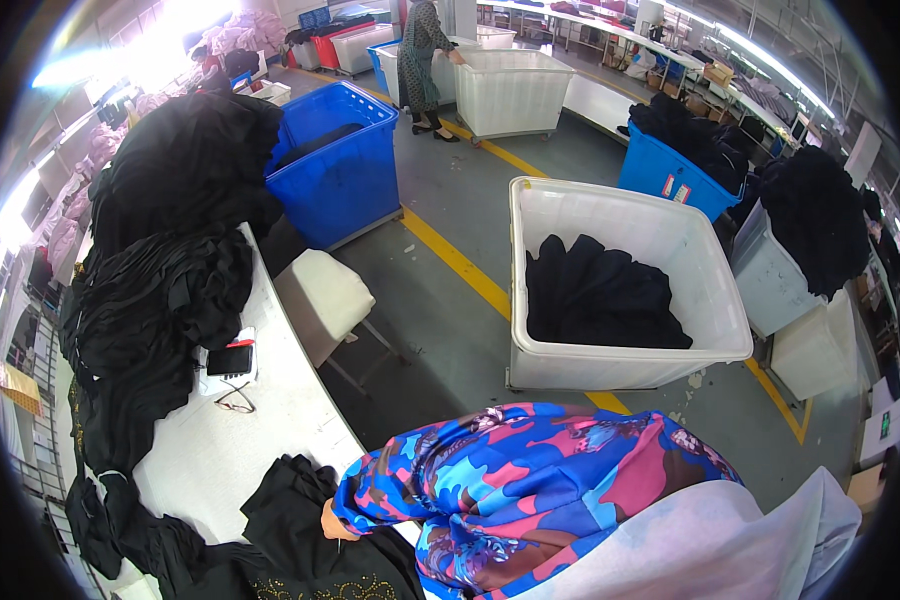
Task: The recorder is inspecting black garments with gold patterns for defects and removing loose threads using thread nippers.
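Observation:
A sleeve in blue, pink and brown camouflage colours [530,460] reaches from the lower right to the white table. At its cuff a small part of my right hand [334,522] shows, resting against a black garment [290,500]; the fingers are hidden, so their closing cannot be made out. Gold beaded trim [330,588] decorates black cloth at the lower edge. My left hand is out of view. Pale fabric [710,540] covers the lower right.
On the white table [240,440] lie a heap of black garments [170,190], a dark phone [230,360] and glasses [235,398]. A stool [325,295], a blue bin [340,190] and a white bin [620,370] holding black cloth stand nearby. A person [422,60] stands at a far cart.

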`<state>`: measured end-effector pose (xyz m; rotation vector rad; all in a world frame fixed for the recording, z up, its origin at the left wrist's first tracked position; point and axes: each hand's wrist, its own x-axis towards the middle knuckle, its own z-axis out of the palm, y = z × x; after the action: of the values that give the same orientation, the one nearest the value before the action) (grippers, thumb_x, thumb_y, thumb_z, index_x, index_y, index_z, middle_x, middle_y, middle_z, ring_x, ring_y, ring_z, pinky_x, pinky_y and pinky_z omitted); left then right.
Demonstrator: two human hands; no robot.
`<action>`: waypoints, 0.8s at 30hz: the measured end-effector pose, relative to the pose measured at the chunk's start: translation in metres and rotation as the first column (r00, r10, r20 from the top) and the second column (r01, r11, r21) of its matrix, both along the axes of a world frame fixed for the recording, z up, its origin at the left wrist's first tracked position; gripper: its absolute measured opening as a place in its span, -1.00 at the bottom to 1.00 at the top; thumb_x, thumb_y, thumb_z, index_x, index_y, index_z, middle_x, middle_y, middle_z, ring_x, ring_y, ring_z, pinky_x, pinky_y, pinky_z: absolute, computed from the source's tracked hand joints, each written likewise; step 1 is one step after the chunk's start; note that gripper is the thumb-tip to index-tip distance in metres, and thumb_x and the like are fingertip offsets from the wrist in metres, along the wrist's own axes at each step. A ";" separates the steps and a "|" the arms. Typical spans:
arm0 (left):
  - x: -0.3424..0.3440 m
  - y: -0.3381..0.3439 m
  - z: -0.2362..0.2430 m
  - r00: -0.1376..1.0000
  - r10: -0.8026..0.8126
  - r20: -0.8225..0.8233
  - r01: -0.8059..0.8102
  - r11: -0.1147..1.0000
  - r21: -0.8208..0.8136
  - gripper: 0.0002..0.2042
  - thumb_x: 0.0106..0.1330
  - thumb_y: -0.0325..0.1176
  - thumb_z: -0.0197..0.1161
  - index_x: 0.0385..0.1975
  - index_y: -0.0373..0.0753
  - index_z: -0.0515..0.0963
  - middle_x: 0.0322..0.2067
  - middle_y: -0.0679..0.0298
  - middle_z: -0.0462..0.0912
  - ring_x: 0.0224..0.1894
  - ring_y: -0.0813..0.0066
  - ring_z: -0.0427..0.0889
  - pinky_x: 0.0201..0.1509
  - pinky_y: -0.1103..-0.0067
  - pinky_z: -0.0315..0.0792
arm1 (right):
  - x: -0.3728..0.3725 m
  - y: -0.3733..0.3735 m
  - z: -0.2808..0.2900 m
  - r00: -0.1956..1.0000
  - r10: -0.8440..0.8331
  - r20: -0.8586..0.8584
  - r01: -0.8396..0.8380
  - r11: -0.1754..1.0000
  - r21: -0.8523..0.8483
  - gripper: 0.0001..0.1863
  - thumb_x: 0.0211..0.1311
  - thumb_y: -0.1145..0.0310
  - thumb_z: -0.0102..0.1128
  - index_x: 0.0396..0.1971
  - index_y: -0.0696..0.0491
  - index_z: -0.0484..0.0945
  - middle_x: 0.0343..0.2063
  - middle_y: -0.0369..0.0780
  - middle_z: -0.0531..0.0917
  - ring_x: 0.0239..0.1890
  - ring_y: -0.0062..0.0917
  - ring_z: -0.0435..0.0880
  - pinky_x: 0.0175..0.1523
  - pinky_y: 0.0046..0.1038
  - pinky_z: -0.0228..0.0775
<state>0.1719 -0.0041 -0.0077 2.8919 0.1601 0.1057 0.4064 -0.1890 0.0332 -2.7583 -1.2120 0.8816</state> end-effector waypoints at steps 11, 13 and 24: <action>-0.004 0.002 0.014 0.966 -0.080 0.245 0.073 0.997 0.037 -0.57 0.29 -0.10 0.20 -0.04 -0.36 0.49 -0.10 -0.07 0.54 -0.11 0.03 0.54 0.02 0.33 0.41 | -0.001 0.008 0.014 0.995 0.100 0.016 -0.101 0.991 0.084 -0.74 -0.14 0.27 0.27 -0.37 -0.02 0.66 -0.42 -0.21 0.69 -0.28 -0.29 0.70 -0.29 -0.24 0.55; -0.018 0.001 0.018 0.952 -0.074 0.298 0.062 0.997 0.050 -0.57 0.30 -0.10 0.20 -0.04 -0.36 0.49 -0.10 -0.07 0.54 -0.11 0.03 0.54 0.02 0.34 0.41 | -0.001 0.021 0.001 0.991 0.137 0.005 -0.137 0.986 0.091 -0.75 -0.15 0.27 0.25 -0.38 -0.03 0.67 -0.44 -0.21 0.70 -0.28 -0.30 0.70 -0.29 -0.24 0.55; -0.126 0.073 0.082 0.984 0.124 0.125 -0.106 0.984 -0.141 -0.45 0.16 -0.10 0.28 0.16 -0.13 0.39 0.15 -0.08 0.37 0.14 -0.12 0.37 0.19 0.18 0.30 | -0.068 0.024 0.084 0.994 -0.100 0.046 0.088 0.975 0.206 -0.72 0.00 0.27 0.09 -0.26 -0.13 0.65 -0.36 -0.14 0.68 -0.25 -0.22 0.68 -0.23 -0.20 0.52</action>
<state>0.0456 0.0691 0.0742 2.7303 0.2989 0.2968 0.3387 -0.1649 0.1176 -2.6668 -1.1001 0.6369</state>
